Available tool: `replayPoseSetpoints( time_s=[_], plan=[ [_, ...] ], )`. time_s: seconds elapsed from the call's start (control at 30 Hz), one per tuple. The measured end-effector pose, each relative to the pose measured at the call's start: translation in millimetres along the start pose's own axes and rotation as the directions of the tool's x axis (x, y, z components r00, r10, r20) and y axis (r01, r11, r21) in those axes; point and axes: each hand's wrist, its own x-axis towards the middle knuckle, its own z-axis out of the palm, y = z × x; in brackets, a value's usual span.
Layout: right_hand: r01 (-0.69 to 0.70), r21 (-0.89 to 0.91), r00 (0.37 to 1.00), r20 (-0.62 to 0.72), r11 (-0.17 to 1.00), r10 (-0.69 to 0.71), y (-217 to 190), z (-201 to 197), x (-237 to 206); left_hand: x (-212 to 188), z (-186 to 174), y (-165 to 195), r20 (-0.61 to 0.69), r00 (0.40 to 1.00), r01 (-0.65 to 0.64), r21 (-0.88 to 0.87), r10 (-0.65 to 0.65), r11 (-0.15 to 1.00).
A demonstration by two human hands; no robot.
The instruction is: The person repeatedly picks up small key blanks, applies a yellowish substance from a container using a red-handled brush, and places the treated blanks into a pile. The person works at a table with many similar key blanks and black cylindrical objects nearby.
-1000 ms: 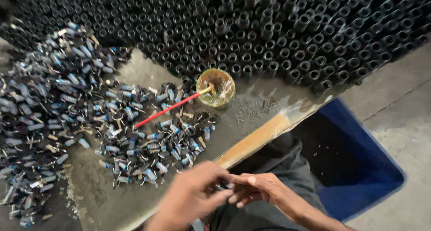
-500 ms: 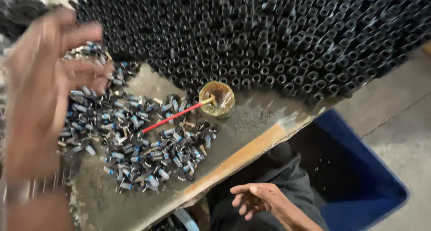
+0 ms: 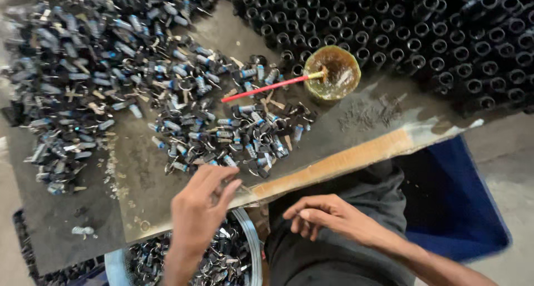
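Note:
My left hand hovers over the near edge of the grey work board, fingers apart and empty, just below a heap of small blue-and-black metal parts. Under that hand a round tub holds more of the same parts. My right hand rests low above my lap, fingers loosely curled; nothing shows in it.
A shallow yellow dish with a red-handled brush sits on the board. Rows of upright black tubes fill the far side. A larger pile of parts lies left. A blue bin stands right.
My hands were together low in front; the left then swung up close to the camera and now has come down over the board's near edge. The right hand stayed low.

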Motion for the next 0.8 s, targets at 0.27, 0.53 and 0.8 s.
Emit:
replayPoseSetpoints(
  time_s=[0.27,0.53,0.8],
  plan=[
    [0.065,0.098,0.989,-0.136,0.993,-0.051,-12.0,24.0,5.9,14.1,42.9,12.0,-0.039,0.964,-0.248,0.206,0.262,0.946],
    [0.107,0.166,0.964,-0.258,0.980,-0.061,3.9,20.7,5.0,16.5,42.1,9.8,-0.039,0.994,-0.087,0.243,0.099,0.966],
    [0.122,0.147,0.967,-0.239,0.982,-0.084,-3.8,18.2,6.4,15.7,43.5,15.3,0.015,0.970,-0.232,0.329,0.241,0.915]
  ],
)
